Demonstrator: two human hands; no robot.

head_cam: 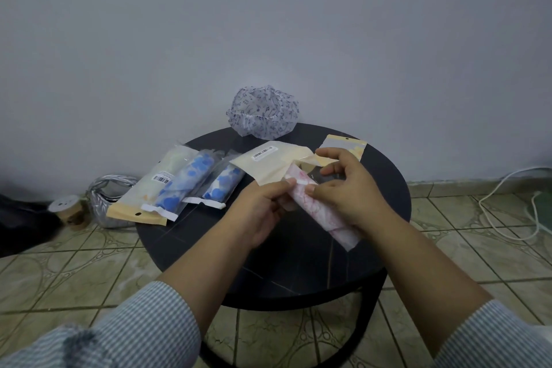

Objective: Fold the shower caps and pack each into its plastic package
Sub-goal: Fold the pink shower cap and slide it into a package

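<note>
I see both hands working over the round black surface (298, 263) in the middle of the frame. The left hand (263, 212) pinches the upper end of a rolled pink shower cap (313, 209) between thumb and fingers, so that grip is narrow and holding the roll. The right hand (346, 188) curls its thumb over the same roll and its fingers reach up to the mouth of a clear plastic package (325, 172) with a cream top strip; that grip is also narrow, closed on the roll and the package edge together. The roll slants from the center of the frame down toward the lower right, its lower end sticking out below the right wrist. I cannot tell how far the cap sits inside the package.

Left of center, three filled packages (179, 185) lie side by side on the surface, two showing blue-patterned caps inside. A cream package (268, 166) with a barcode label lies just above the hands, and an empty package (343, 145) lies to the upper right of them. An unfolded white cap with blue print (263, 112) sits at the far edge of the surface, against the wall (268, 24). On the tiled floor (89, 263) at the left stand a silver bag (104, 194) and a small jar (68, 212); a white cable (507, 206) trails at the right.
</note>
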